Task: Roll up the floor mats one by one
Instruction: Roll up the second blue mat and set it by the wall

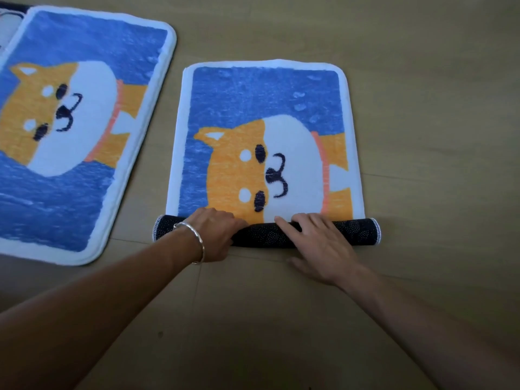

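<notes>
Quick note from my remote seat. The left grip (214, 234) had its fingers curled over the roll (340, 231) with the thumb tucked in at the near side. So it was clamped round the dark dotted backing, close to the roll's left end. A silver bangle (197, 238) sat on the wrist just behind it.

The right grip (318, 246) was spread wide, fingers straight and laid flat across the top of the roll, pressing down. Its index fingertip reached past onto the printed face, and the thumb looked to rest on the floor (422, 94) on the near side. A short bit of roll showed between the two grips.

The mat (264, 108) was blue with an orange-and-white dog and a white border. It lay flat directly beyond both grips, with only its near edge rolled up. A second mat (70, 153) with the same print lay flat off to the left of the left grip, angled a bit. Everything sat on a tan wood-look floor.
</notes>
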Action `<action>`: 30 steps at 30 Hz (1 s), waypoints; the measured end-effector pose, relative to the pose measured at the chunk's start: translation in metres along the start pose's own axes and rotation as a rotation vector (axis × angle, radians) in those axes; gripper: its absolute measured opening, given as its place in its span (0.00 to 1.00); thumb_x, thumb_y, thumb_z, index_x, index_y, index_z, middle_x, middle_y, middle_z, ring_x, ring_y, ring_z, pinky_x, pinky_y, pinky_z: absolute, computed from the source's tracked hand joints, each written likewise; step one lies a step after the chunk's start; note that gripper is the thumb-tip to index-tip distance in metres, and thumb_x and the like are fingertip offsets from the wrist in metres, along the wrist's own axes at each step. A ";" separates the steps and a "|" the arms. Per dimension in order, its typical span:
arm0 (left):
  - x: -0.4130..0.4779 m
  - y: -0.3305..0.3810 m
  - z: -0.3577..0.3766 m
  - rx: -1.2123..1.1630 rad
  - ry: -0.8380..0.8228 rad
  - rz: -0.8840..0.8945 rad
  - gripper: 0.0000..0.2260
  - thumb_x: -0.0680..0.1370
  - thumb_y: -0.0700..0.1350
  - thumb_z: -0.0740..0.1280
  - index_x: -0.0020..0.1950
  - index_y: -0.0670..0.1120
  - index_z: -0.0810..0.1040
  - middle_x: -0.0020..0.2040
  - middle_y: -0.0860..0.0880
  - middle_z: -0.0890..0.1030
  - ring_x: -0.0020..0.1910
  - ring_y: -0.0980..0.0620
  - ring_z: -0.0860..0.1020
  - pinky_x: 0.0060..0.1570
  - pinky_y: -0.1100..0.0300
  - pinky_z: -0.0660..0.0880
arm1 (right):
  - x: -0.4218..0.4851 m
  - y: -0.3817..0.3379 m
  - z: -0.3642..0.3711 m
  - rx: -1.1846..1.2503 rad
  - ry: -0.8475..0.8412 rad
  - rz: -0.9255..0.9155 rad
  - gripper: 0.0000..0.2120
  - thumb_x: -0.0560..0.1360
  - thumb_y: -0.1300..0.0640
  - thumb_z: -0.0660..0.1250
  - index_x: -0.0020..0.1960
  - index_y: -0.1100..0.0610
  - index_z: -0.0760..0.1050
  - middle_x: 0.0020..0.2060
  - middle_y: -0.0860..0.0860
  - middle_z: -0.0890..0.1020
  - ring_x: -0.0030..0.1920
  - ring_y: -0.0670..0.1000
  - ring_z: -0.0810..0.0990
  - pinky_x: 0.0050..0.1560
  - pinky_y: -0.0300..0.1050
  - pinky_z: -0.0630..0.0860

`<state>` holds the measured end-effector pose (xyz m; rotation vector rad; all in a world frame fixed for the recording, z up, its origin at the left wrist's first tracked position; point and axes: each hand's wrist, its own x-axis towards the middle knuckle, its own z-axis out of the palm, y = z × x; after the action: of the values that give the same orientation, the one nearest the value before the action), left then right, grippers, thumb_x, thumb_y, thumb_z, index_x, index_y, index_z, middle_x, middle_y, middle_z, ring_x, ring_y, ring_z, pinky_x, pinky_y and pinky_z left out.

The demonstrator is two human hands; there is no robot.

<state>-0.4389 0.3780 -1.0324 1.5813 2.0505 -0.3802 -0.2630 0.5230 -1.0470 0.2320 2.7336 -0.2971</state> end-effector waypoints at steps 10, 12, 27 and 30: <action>-0.008 0.036 0.029 0.158 0.158 -0.038 0.36 0.73 0.48 0.62 0.77 0.44 0.47 0.69 0.44 0.64 0.64 0.43 0.67 0.64 0.40 0.62 | 0.028 0.009 -0.016 0.205 -0.228 0.074 0.26 0.79 0.48 0.62 0.75 0.46 0.59 0.63 0.52 0.70 0.62 0.53 0.68 0.63 0.50 0.65; -0.001 0.040 0.033 0.172 0.154 -0.081 0.34 0.75 0.46 0.60 0.76 0.44 0.45 0.67 0.43 0.64 0.62 0.42 0.67 0.61 0.42 0.63 | 0.031 0.010 -0.022 0.241 -0.329 0.085 0.27 0.79 0.48 0.62 0.75 0.46 0.58 0.66 0.53 0.69 0.65 0.55 0.68 0.64 0.51 0.66; 0.003 0.055 0.034 0.136 0.154 -0.104 0.34 0.73 0.53 0.62 0.74 0.46 0.51 0.63 0.43 0.66 0.58 0.42 0.68 0.57 0.46 0.66 | 0.029 -0.028 0.001 0.078 -0.075 0.182 0.17 0.75 0.58 0.61 0.64 0.57 0.66 0.57 0.54 0.71 0.58 0.57 0.69 0.59 0.51 0.65; 0.011 0.057 0.033 0.140 0.140 -0.139 0.30 0.74 0.48 0.64 0.71 0.45 0.54 0.60 0.44 0.67 0.55 0.43 0.70 0.53 0.48 0.67 | 0.035 -0.026 -0.013 0.114 -0.180 0.185 0.17 0.74 0.55 0.62 0.61 0.57 0.66 0.56 0.55 0.72 0.57 0.57 0.70 0.57 0.51 0.65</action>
<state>-0.3789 0.3856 -1.0605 1.5902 2.2930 -0.4853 -0.3043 0.5055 -1.0444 0.4634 2.4989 -0.4009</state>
